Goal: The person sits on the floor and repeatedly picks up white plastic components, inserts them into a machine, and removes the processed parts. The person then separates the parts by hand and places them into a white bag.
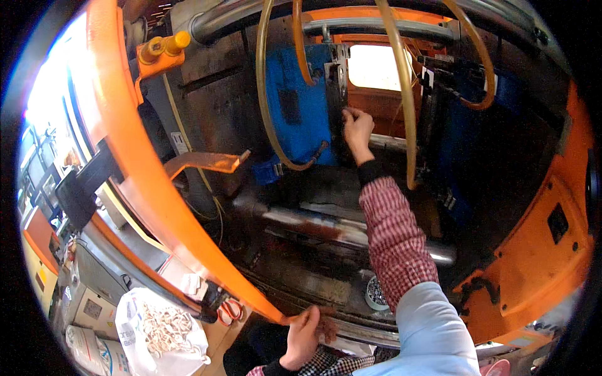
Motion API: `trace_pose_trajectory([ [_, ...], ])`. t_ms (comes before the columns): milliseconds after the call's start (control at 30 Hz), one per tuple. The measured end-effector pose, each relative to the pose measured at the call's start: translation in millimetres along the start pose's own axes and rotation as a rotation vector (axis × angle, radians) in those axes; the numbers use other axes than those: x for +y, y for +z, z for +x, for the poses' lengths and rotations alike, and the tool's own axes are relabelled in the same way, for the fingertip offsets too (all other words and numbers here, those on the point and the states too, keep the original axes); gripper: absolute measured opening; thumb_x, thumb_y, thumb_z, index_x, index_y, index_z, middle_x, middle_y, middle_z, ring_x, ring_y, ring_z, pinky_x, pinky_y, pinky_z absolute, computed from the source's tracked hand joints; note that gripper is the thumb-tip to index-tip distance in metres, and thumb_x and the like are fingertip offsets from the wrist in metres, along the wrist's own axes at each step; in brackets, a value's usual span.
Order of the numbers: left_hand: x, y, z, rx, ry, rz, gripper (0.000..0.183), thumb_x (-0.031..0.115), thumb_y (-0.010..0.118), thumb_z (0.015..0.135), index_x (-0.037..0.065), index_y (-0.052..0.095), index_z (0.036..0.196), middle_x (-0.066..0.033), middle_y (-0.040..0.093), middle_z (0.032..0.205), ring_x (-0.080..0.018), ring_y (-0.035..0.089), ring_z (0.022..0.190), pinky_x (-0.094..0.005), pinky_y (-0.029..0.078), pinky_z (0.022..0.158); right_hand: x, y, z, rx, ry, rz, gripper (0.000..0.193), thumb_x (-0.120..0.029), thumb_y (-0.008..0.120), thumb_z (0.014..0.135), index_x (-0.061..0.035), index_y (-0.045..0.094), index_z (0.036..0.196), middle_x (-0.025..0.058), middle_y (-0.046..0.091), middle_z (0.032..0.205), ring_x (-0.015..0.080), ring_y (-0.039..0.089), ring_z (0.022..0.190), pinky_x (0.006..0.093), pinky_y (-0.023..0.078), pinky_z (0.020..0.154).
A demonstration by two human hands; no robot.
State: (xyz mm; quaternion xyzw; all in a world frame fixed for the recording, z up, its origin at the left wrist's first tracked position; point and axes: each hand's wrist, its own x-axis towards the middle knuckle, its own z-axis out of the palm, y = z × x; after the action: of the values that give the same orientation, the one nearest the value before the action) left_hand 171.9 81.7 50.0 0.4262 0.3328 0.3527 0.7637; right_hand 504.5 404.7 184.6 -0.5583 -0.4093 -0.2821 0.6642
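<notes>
My right hand (358, 133) reaches far into the machine, its fingers pinched together at the dark inner face of a blue mould block (298, 103). Whatever lies between those fingertips is too small to make out. A checked red sleeve (396, 235) and a light blue over-sleeve (433, 329) cover that arm. Low in front of me, my left hand (304, 338) is beside the bottom end of the orange door frame (207, 263). Its fingers look loosely bent and apart, and I see nothing in them.
Translucent hoses (406, 94) hang around the mould. Across from it stands a second blue block (467, 144). Metal bars (326, 229) cross below, with a small tub of pieces (376, 293). An orange bracket (207, 163) juts inward. A white sack (160, 332) and red-handled scissors (230, 311) are at lower left.
</notes>
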Motion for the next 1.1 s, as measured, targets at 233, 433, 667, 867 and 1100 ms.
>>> trace_pose_trajectory([
  [233,-16,-26,-3,0.090,0.167,-0.086,0.033,0.026,0.037,0.099,-0.002,0.054,0.097,-0.0066,0.055,0.064,-0.0122,0.051,0.048,-0.0216,0.040,0.044,-9,45,32,-0.061,0.041,-0.034,0.022,-0.019,0.065,0.080,0.0010,0.069,0.089,0.0196,0.064,0.091,0.0346,0.062,0.085,0.0399,0.047,0.077],
  [433,-22,-30,6,0.178,0.105,-0.101,0.032,0.025,0.037,0.099,-0.002,0.053,0.100,-0.0068,0.056,0.064,-0.0121,0.052,0.049,-0.0216,0.041,0.045,-8,50,38,-0.091,0.084,-0.032,0.023,-0.019,0.065,0.081,0.0015,0.069,0.089,0.0189,0.063,0.094,0.0352,0.060,0.089,0.0403,0.046,0.080],
  [667,-17,-29,2,0.142,0.127,-0.052,0.030,0.024,0.037,0.099,-0.001,0.053,0.094,-0.0077,0.057,0.065,-0.0121,0.052,0.048,-0.0207,0.041,0.044,-7,58,34,-0.049,0.094,-0.104,0.023,-0.019,0.064,0.082,0.0014,0.068,0.091,0.0196,0.063,0.095,0.0354,0.060,0.090,0.0411,0.046,0.081],
  [867,-28,-36,2,0.126,0.147,-0.014,0.030,0.024,0.038,0.099,0.000,0.053,0.093,-0.0083,0.057,0.063,-0.0124,0.052,0.048,-0.0208,0.040,0.044,3,66,41,-0.124,0.143,-0.049,0.023,-0.012,0.062,0.078,0.0002,0.068,0.096,0.0192,0.060,0.100,0.0338,0.058,0.093,0.0421,0.045,0.081],
  [1100,-28,-31,-14,0.086,0.200,0.014,0.029,0.023,0.036,0.099,0.000,0.052,0.094,-0.0065,0.056,0.061,-0.0106,0.048,0.045,-0.0197,0.036,0.043,-9,73,14,-0.271,-0.014,-0.214,0.045,-0.003,0.056,0.070,-0.0030,0.060,0.114,0.0225,0.046,0.121,0.0401,0.043,0.111,0.0433,0.040,0.091],
])
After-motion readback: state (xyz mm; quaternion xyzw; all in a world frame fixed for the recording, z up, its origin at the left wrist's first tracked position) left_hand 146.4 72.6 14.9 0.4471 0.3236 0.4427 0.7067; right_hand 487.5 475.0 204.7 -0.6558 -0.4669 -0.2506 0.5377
